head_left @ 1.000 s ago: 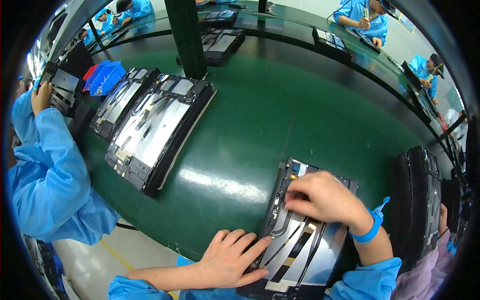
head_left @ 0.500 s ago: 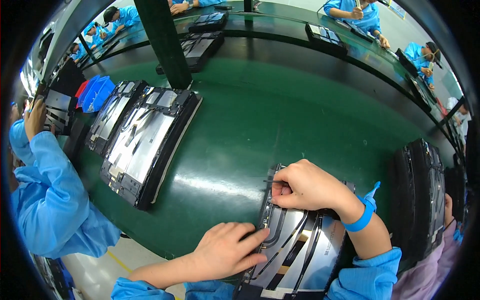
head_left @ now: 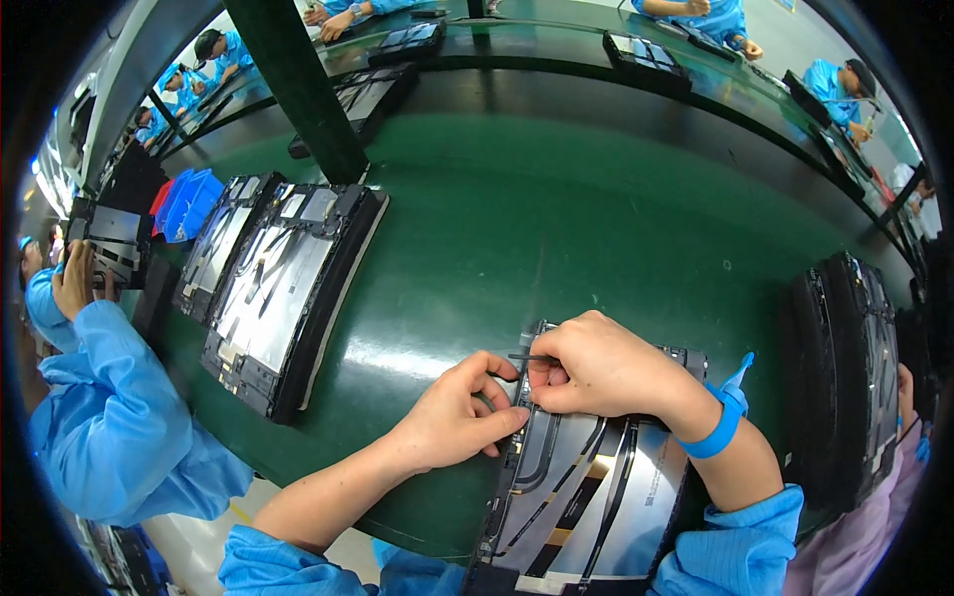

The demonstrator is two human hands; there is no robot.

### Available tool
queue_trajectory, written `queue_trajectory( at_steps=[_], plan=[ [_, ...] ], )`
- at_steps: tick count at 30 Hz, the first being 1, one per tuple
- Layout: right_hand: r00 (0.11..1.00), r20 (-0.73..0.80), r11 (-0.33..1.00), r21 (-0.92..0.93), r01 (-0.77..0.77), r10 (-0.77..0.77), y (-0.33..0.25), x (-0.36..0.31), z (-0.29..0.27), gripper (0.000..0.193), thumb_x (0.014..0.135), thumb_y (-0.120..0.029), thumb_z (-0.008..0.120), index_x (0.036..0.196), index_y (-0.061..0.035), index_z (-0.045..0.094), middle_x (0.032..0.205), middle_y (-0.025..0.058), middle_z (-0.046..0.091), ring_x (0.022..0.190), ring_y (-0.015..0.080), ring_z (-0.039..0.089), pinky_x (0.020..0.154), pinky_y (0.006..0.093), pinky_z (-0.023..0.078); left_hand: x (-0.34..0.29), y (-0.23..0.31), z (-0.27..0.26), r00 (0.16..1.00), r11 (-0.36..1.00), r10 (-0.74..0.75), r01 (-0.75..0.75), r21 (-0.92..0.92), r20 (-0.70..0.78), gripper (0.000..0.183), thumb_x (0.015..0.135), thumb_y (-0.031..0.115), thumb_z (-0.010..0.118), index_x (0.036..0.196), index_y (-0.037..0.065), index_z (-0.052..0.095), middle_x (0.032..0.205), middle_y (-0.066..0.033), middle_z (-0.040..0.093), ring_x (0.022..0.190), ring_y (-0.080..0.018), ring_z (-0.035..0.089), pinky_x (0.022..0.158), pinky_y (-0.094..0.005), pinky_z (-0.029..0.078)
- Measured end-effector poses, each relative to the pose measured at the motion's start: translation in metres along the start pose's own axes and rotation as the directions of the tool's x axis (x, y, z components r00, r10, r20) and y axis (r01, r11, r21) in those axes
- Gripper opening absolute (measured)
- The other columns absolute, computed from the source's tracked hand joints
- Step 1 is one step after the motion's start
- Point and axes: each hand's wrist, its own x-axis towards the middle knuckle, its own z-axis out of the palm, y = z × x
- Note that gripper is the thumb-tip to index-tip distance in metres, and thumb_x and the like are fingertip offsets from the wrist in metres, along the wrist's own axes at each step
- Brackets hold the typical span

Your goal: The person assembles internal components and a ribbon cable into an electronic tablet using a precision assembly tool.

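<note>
Two bare hands work at one flat, opened electronic device (head_left: 611, 517), lower centre of the frame, on a green surface (head_left: 477, 238). The right hand (head_left: 611, 372) pinches one thin dark piece (head_left: 520, 357) over the device's upper left edge; the left hand (head_left: 457, 412) touches that edge, fingers bent, its grip unclear. Work seems partway: dark ribbon cables (head_left: 579, 511) lie exposed, the piece not yet let go; what else remains cannot be told. Two similar devices (head_left: 283, 283) lie at left.
</note>
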Motion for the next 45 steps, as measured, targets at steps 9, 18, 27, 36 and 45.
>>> queue_trajectory(
  at_steps=[9,18,27,36,45],
  plan=[
    [1.0,0.017,0.999,-0.052,-0.009,0.01,0.001,-0.002,-0.001,0.014,0.057,-0.012,0.055,0.062,0.0005,0.054,0.055,0.0111,0.053,0.052,0.0225,0.053,0.05,0.0296,0.042,0.007,0.001,0.003,0.999,0.999,-0.032,0.032,-0.008,-0.008,0.037,0.067,0.008,0.059,0.095,-0.002,0.035,0.069,-0.008,0.049,0.053,-0.0107,0.052,0.041,-0.0205,0.043],
    [0.905,-0.376,0.965,0.089,0.249,-0.199,-0.032,-0.038,-0.02,0.018,0.073,-0.018,0.053,0.08,-0.0019,0.059,0.064,0.0094,0.054,0.053,0.017,0.052,0.051,0.0254,0.042,0.006,0.007,-0.003,0.991,0.992,-0.129,0.129,-0.008,-0.032,0.033,0.065,0.009,0.058,0.089,0.002,0.038,0.065,-0.0053,0.047,0.049,-0.0098,0.049,0.041,-0.0213,0.043],
    [0.967,0.096,0.611,0.759,-0.225,0.237,-0.024,-0.049,0.029,0.01,0.07,-0.005,0.059,0.078,0.0004,0.058,0.068,0.0046,0.058,0.064,0.0074,0.054,0.056,0.0178,0.043,0.009,0.005,-0.001,0.996,0.996,-0.088,0.088,-0.01,0.021,0.033,0.066,0.007,0.058,0.091,0.002,0.037,0.066,-0.0043,0.049,0.052,-0.0111,0.051,0.043,-0.0216,0.044],
    [0.979,-0.123,0.837,0.542,-0.071,0.163,-0.018,-0.051,0.042,0.011,0.071,-0.008,0.058,0.079,-0.0015,0.057,0.062,0.0057,0.057,0.058,0.0071,0.054,0.049,0.0185,0.041,0.009,0.003,0.001,0.998,0.998,-0.059,0.059,-0.023,0.008,0.034,0.063,0.009,0.057,0.089,-0.001,0.037,0.058,-0.005,0.048,0.049,-0.0116,0.05,0.041,-0.0232,0.043],
    [0.86,-0.424,0.839,0.544,-0.011,0.286,-0.016,-0.046,0.049,0.011,0.073,-0.009,0.055,0.078,0.0012,0.055,0.062,0.0075,0.057,0.059,0.0107,0.056,0.051,0.0201,0.044,0.009,0.003,-0.001,1.0,1.0,-0.016,0.016,-0.011,0.01,0.034,0.067,0.008,0.058,0.092,0.001,0.037,0.067,-0.0054,0.049,0.052,-0.011,0.052,0.043,-0.0213,0.044]
  ],
)
